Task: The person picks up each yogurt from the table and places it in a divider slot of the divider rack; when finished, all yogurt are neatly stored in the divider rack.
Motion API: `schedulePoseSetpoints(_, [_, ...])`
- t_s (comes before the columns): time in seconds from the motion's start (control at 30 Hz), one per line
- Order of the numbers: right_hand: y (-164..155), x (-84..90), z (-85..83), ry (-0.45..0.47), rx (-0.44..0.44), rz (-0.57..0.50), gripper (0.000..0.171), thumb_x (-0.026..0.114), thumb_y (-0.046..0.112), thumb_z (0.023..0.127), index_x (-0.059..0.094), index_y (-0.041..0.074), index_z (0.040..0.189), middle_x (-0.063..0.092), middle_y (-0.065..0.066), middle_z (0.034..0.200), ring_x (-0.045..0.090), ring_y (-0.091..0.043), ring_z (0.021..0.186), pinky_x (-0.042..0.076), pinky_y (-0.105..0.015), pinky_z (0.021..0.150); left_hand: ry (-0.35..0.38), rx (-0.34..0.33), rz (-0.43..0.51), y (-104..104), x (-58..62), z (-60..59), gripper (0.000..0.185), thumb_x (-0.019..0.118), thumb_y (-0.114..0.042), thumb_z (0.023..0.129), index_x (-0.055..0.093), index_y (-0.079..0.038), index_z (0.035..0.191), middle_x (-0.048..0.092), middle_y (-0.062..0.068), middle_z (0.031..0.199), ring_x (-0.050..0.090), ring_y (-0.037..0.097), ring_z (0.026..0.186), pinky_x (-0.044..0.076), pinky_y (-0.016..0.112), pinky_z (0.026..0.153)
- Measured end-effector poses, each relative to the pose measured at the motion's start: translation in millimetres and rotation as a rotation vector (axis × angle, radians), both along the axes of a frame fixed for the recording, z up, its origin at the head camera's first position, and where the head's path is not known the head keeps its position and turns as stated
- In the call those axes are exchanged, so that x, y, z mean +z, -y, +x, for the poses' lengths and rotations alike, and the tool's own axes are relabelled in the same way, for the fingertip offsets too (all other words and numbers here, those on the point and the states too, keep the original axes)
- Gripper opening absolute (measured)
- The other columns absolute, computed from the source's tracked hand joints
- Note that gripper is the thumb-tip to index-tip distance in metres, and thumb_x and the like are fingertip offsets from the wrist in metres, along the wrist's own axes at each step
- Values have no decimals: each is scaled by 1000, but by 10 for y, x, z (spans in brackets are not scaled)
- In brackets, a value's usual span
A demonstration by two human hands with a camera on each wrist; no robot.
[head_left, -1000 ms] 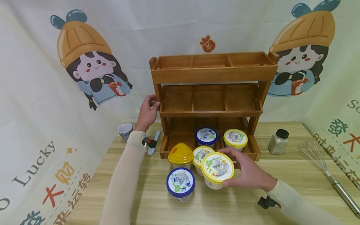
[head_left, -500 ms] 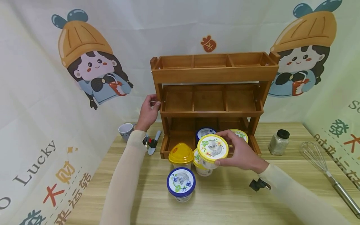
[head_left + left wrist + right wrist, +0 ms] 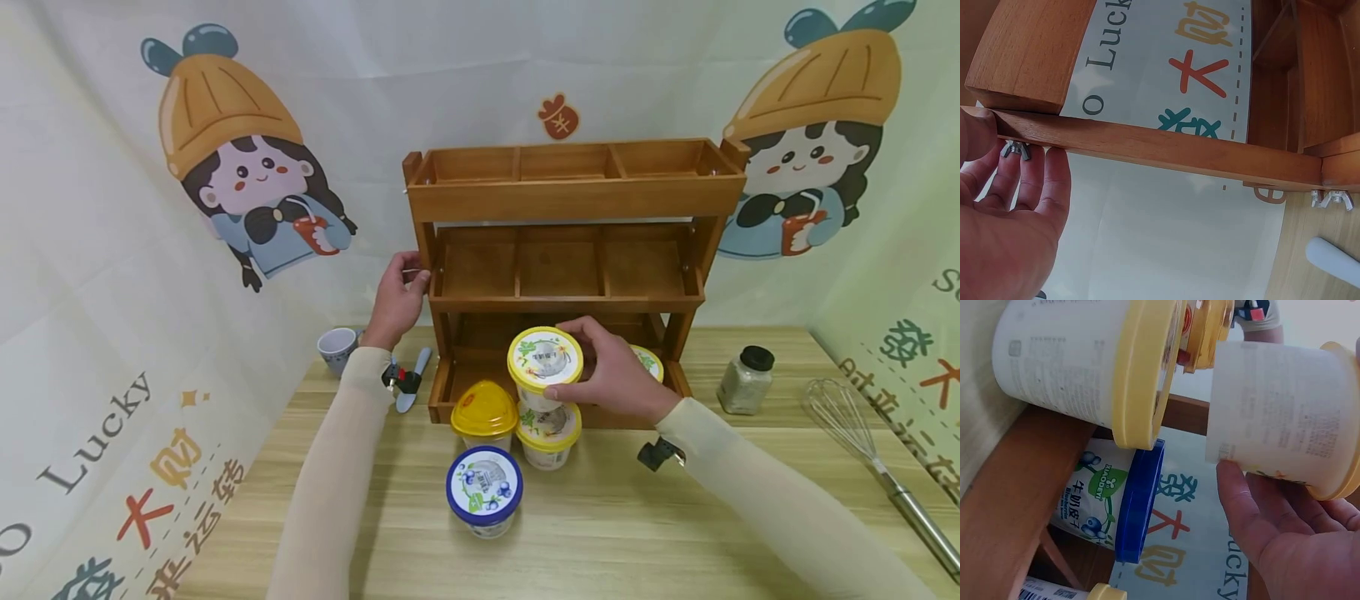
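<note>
My right hand (image 3: 611, 373) grips a white tub with a yellow lid (image 3: 545, 363), lifted in front of the bottom tier of the wooden three-tier rack (image 3: 573, 200). In the right wrist view the held tub (image 3: 1279, 419) lies across my fingers (image 3: 1266, 531). My left hand (image 3: 395, 300) holds the rack's left upright, fingers curled round its edge (image 3: 1019, 187). Another yellow-lidded tub (image 3: 549, 432), a tub with a domed yellow lid (image 3: 482, 415) and a blue-lidded tub (image 3: 483, 490) stand on the table in front of the rack. A blue-lidded tub (image 3: 1116, 506) sits in the bottom tier, hidden in the head view.
A yellow-lidded tub (image 3: 648, 363) peeks from the bottom tier's right side. Left of the rack are a small cup (image 3: 335, 348) and a spoon (image 3: 412, 380). A glass jar with a black cap (image 3: 744, 380) and a metal whisk (image 3: 870, 462) lie at the right on the wooden table (image 3: 615, 533).
My right hand has lifted the yellow-lidded tub off the table and carried it up and back toward the rack's bottom tier. My left hand stays on the rack's upright.
</note>
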State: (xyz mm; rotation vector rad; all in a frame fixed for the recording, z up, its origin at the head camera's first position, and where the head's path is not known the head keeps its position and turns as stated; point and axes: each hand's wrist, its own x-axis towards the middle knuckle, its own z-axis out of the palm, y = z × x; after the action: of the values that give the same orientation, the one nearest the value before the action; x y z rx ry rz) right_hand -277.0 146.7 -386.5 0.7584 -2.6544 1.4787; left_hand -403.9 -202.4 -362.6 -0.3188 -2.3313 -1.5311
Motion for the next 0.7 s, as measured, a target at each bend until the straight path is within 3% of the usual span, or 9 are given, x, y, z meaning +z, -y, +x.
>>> schedulePoseSetpoints(0.3, [169,-25,-264,13,5,58,99,94,50,76,42,19,154,65,-5,136,63,-26,124,61,-43,99,1,3,-9,-6,2,13,38,53,-18,112,48,-6,147,55,18,144,55,35,134,50,52,113])
schedulePoseSetpoints(0.53, [326,-31,-398,-18,30,98,104,94,50,77,39,15,159,63,-7,143,60,-30,135,53,-51,111,13,6,-11,7,7,13,39,53,-19,112,47,-6,148,54,17,146,55,35,135,50,51,114])
schedulePoseSetpoints(0.7, [436,-52,-467,-24,34,136,102,93,49,78,41,15,159,64,-7,142,61,-29,132,52,-51,112,12,0,-3,5,-1,-4,39,53,-18,112,48,-5,148,54,18,145,55,35,135,50,51,113])
